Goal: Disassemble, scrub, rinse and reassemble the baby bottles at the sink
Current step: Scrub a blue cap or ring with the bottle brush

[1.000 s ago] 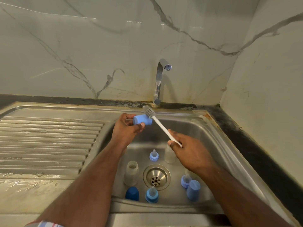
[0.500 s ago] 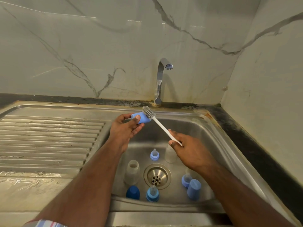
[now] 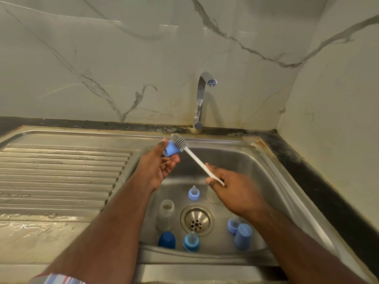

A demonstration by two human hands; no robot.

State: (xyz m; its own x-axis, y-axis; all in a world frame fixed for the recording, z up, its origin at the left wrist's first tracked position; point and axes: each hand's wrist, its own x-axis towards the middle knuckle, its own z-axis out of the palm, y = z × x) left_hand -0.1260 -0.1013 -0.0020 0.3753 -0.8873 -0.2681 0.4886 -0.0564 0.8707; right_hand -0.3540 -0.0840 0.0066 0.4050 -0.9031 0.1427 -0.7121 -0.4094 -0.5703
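We hold the blue cap [image 3: 170, 150] above the sink [image 3: 254, 160], left hand [image 3: 159, 165] pinching it. Right hand [image 3: 229, 185] grips the brush [image 3: 185, 147] handle; shaft slants up-left, bristles touching the cap's upper right side.

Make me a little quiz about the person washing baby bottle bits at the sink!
1. True or false: water is running from the tap.
2. Which hand holds the brush by its white handle? A) left hand B) right hand
3. Fill in: the left hand holds a light blue ____ against the brush head.

Key
1. False. No stream shows under the spout.
2. B. The right hand grips the handle's end.
3. Cap. The grey bristles touch its upper side, above the sink.
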